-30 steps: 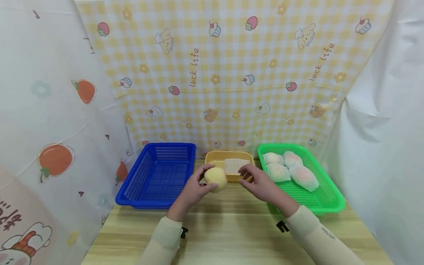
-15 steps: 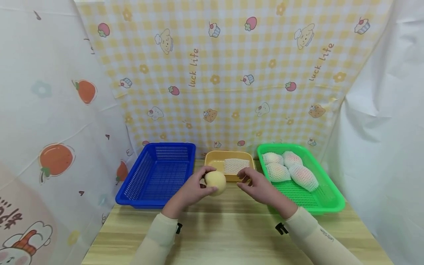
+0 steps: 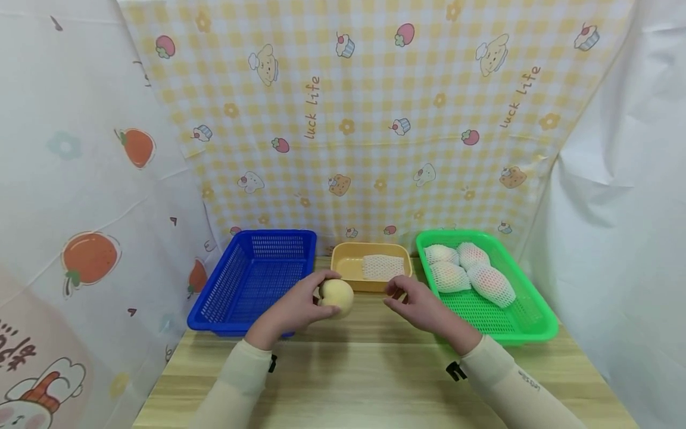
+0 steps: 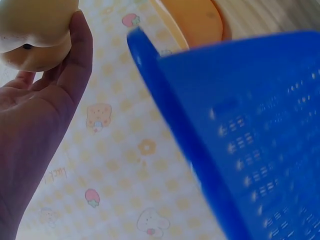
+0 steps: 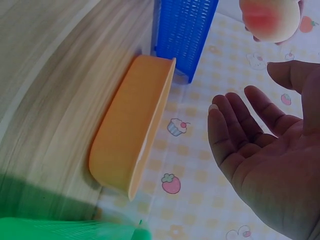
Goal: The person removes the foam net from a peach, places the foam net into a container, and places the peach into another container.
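Note:
A pale yellow peach (image 3: 340,296) is held in my left hand (image 3: 297,305), thumb on the near side and fingers behind it. The hand is above the table, beside the right edge of the blue basket (image 3: 257,295). In the right wrist view the peach (image 5: 270,20) shows a red blush. My right hand (image 3: 417,305) holds nothing; its fingers are loosely bent, in front of the yellow-orange tray (image 3: 348,268). A flat white foam net (image 3: 383,268) lies in that tray. The left wrist view has the peach (image 4: 37,25) at its upper left corner.
At the right, a green basket (image 3: 485,322) holds several peach-like fruits (image 3: 490,285) in white foam nets. Behind everything hangs a checked cloth (image 3: 370,119), with white cloths at both sides. The wooden table (image 3: 364,381) lies under the baskets and tray.
My left hand has moved left with the peach, away from the right hand and closer to the blue basket. The right hand has barely shifted.

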`<state>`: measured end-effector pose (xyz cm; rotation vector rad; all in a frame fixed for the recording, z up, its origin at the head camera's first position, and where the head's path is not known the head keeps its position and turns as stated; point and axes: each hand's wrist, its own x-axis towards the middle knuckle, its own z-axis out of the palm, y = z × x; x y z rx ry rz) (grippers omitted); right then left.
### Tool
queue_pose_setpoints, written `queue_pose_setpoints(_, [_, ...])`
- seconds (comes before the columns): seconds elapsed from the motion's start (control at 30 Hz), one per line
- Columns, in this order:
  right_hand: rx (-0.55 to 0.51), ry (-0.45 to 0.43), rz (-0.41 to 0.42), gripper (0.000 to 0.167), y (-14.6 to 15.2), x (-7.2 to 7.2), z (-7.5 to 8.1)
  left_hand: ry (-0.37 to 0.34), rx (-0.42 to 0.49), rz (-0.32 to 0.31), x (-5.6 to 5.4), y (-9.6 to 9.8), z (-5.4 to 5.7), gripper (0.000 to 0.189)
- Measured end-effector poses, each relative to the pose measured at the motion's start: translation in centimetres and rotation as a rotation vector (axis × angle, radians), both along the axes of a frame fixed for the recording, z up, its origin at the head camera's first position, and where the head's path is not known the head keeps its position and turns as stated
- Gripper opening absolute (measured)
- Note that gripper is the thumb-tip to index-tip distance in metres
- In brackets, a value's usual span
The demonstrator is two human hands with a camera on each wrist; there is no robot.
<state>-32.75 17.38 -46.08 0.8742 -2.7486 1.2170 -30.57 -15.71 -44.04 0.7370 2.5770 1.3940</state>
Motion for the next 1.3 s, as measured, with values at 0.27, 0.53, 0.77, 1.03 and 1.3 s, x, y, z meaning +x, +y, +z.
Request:
queue_pose_setpoints(0.27, [0.008,-0.017,0.020,0.009,0.1,0.3,-0.1,0.038,-0.035,0.031,-0.5,-1.8,1.3,0.064])
queue_pose_setpoints(0.53, [0.003,-0.019,0.023,0.008,0.2,0.3,-0.5,0.055,-0.084,0.101,-2.0,-3.6,1.8,0.060])
queue_pose_setpoints(0.77, [0.025,-0.023,0.017,0.011,0.3,0.3,-0.9,0.084,-0.141,0.137,-3.8,-5.5,2.3,0.064])
queue_pose_setpoints(1.03, [0.022,-0.040,0.028,0.018,0.5,0.4,-1.0,0.121,-0.272,0.176,-7.1,-8.4,2.3,0.065])
queue_pose_setpoints(1.3, [0.045,-0.042,0.024,0.010,0.6,0.2,-1.8,0.109,-0.417,0.195,-10.3,-11.4,2.3,0.066])
